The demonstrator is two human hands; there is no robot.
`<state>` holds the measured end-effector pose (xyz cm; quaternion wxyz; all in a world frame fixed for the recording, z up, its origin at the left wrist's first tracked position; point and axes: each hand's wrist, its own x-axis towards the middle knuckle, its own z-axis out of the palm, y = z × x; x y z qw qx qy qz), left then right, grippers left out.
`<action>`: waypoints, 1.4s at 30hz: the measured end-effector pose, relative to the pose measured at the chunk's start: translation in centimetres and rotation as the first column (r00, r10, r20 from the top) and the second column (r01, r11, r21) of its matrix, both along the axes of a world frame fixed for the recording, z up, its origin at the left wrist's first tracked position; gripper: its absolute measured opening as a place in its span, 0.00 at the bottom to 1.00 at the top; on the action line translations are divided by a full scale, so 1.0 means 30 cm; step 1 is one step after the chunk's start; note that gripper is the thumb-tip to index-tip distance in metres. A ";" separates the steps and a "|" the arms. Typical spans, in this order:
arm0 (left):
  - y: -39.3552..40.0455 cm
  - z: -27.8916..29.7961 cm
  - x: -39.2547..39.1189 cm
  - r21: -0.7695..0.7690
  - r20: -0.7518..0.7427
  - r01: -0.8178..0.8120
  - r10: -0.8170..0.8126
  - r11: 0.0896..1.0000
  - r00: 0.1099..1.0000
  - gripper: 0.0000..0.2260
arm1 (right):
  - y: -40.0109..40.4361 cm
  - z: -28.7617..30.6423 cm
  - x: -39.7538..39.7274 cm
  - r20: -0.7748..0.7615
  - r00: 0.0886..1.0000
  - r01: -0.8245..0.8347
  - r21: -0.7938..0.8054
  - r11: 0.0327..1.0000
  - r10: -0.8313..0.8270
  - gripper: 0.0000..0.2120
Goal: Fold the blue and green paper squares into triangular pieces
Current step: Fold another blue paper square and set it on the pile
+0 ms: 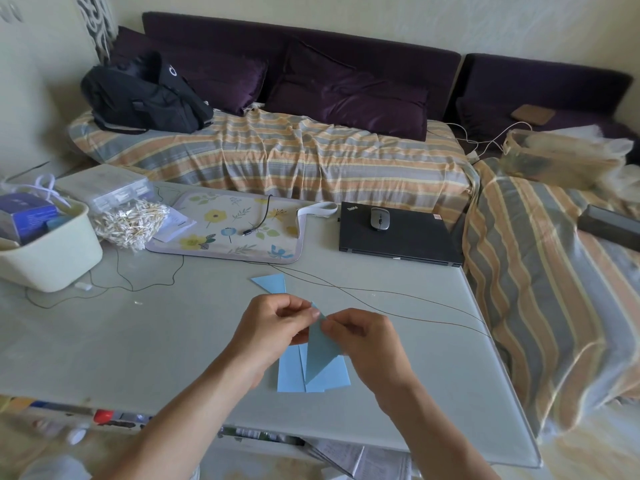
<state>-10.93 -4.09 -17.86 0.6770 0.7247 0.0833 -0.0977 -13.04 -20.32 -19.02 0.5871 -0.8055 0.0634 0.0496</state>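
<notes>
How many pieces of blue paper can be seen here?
At least 4: one folded triangle lying on the table beyond the hands, one folded piece pinched by both hands, and two or more flat sheets stacked beneath it. More may be hidden.

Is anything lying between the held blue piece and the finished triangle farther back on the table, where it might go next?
Nothing visible blocks it. Both hands, left and right, pinch the blue piece above the blue sheets. The triangle lies just beyond on bare table; only a thin cable runs to its right.
</notes>
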 end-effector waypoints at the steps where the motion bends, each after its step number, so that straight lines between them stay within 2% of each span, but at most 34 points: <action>1: 0.001 0.001 0.002 -0.024 -0.009 -0.027 0.027 0.999 1.000 0.03 | -0.002 0.001 0.002 -0.011 1.000 0.012 0.017 1.000 -0.011 0.06; 4: 0.013 0.005 0.015 -0.089 -0.068 -0.111 0.105 0.990 0.992 0.05 | -0.012 0.002 0.005 -0.053 0.995 0.084 0.059 0.995 -0.081 0.08; 8: 0.021 0.005 0.015 -0.049 -0.104 -0.057 0.052 0.997 0.993 0.04 | -0.028 -0.008 0.012 -0.041 0.993 0.113 0.007 0.994 -0.113 0.09; 14: 0.016 0.002 -0.003 0.158 0.025 0.029 -0.033 0.987 0.999 0.03 | -0.042 -0.009 0.013 0.140 0.990 0.071 -0.299 0.952 -0.030 0.09; 21: -0.010 0.013 -0.027 0.221 0.053 0.038 -0.051 0.974 0.997 0.03 | -0.017 -0.016 0.007 0.318 0.939 0.005 -0.385 0.923 0.128 0.05; 23: -0.010 0.009 -0.023 0.338 0.112 0.049 -0.092 0.940 0.989 0.04 | -0.017 -0.029 0.011 0.351 0.925 0.017 -0.423 0.906 0.147 0.06; 26: -0.009 -0.013 -0.009 0.576 0.248 0.003 -0.178 0.817 0.952 0.05 | -0.023 -0.050 0.016 0.397 0.901 0.056 -0.504 0.862 0.174 0.06; 32: -0.014 -0.038 -0.004 0.698 0.308 -0.023 -0.271 0.716 0.912 0.06 | -0.016 -0.050 0.018 0.419 0.887 0.050 -0.509 0.859 0.196 0.04; 35: -0.023 -0.040 -0.010 0.711 0.335 -0.039 -0.290 0.702 0.896 0.06 | -0.005 -0.044 0.016 0.437 0.874 0.018 -0.463 0.886 0.211 0.04; 39: -0.022 -0.043 -0.015 0.721 0.352 -0.056 -0.296 0.691 0.888 0.09 | 0.007 -0.046 0.019 0.453 0.866 0.028 -0.467 0.884 0.211 0.09; 42: -0.021 -0.033 -0.012 0.720 0.368 -0.071 -0.293 0.690 0.882 0.11 | 0.010 -0.046 0.022 0.439 0.876 0.033 -0.465 0.885 0.198 0.06</action>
